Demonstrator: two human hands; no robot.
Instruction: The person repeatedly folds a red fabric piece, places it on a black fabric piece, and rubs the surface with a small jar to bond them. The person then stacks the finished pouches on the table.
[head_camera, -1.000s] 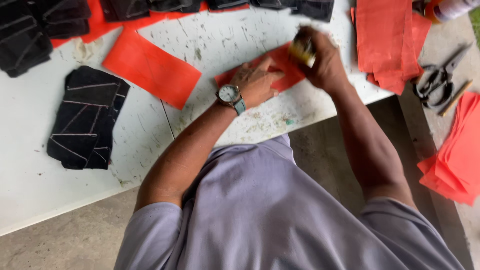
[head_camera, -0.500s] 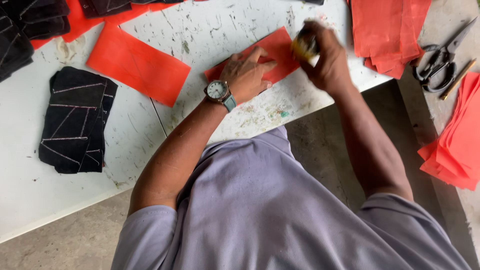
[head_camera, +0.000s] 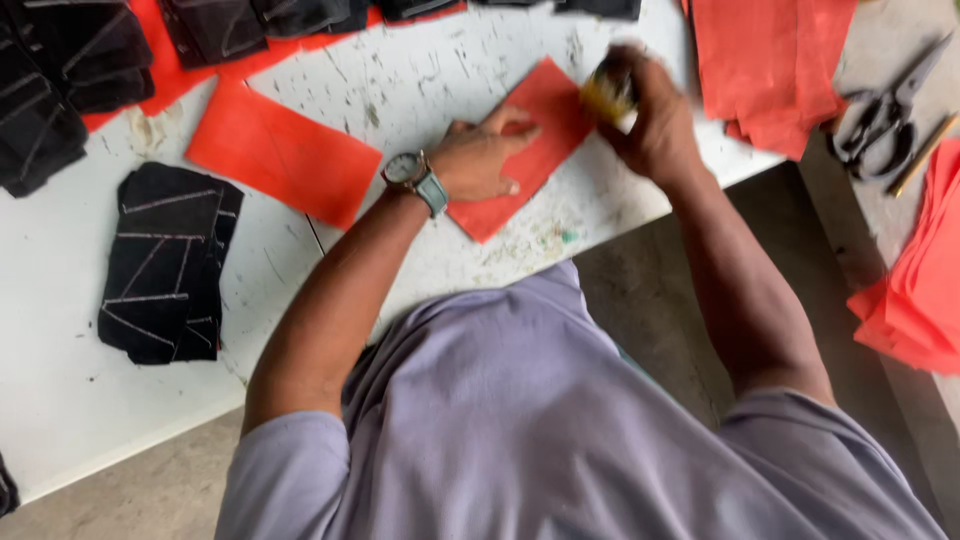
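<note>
Red fabric piece (head_camera: 530, 150) lies flat on white worktable (head_camera: 400, 90), near front edge. Left hand (head_camera: 485, 160), watch on wrist, presses it down, fingers spread flat, grasping nothing. Right hand (head_camera: 650, 125) clenched around small yellowish object (head_camera: 607, 92), blurred, held at piece's upper right edge. Second red piece (head_camera: 285, 150) just left. Black stitched pieces (head_camera: 165, 265) further left. Red stack (head_camera: 770, 60) right, scissors (head_camera: 880, 115) beyond.

I see a red fabric piece (head_camera: 530, 150) lying flat on the white table, turned like a diamond, its near corner close to the table edge. Over its far corner is a small yellowish object (head_camera: 607, 92), blurred, so I cannot tell what it is
</note>
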